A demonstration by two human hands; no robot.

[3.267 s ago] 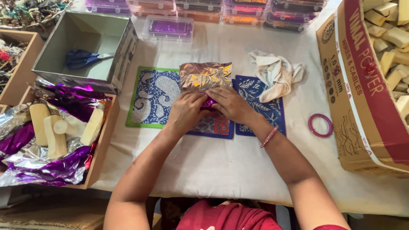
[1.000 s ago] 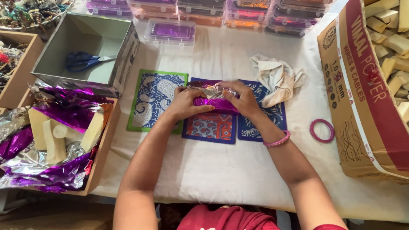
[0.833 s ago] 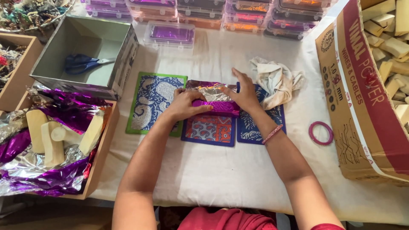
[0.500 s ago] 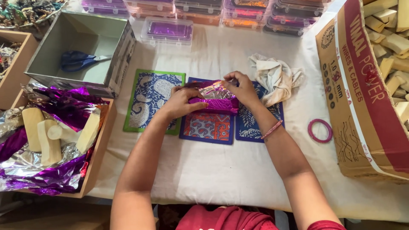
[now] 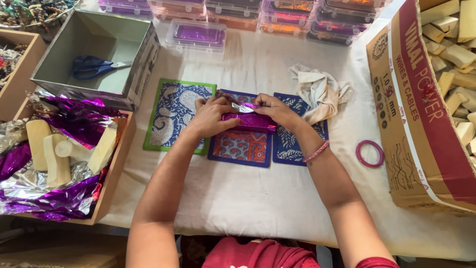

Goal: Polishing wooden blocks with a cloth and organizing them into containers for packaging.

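Note:
Both my hands press on a small block wrapped in shiny purple foil (image 5: pixel 248 120) that lies on patterned mats. My left hand (image 5: pixel 210 117) holds its left end, fingers folded over the foil edge. At the right end my right hand (image 5: pixel 278 111) grips the foil, with a pink bangle on that wrist. Under the block lies a blue and orange mat (image 5: pixel 240 148); a green-edged blue mat (image 5: pixel 174 114) sits to its left and a dark blue leaf mat (image 5: pixel 293 145) to its right.
A grey box (image 5: pixel 133 74) with blue scissors (image 5: pixel 91 66) stands at the left. A wooden tray (image 5: pixel 113 183) holds purple foil and pale wooden blocks. A crumpled cloth (image 5: pixel 320 92), a pink ring (image 5: pixel 370 153), a large cardboard box (image 5: pixel 416 114) and clear lidded boxes (image 5: pixel 197 34) surround the mats.
The foil sheet, open and raised 3.3 s ago, is now folded tightly around the block. In the last second my hands shifted only slightly on it.

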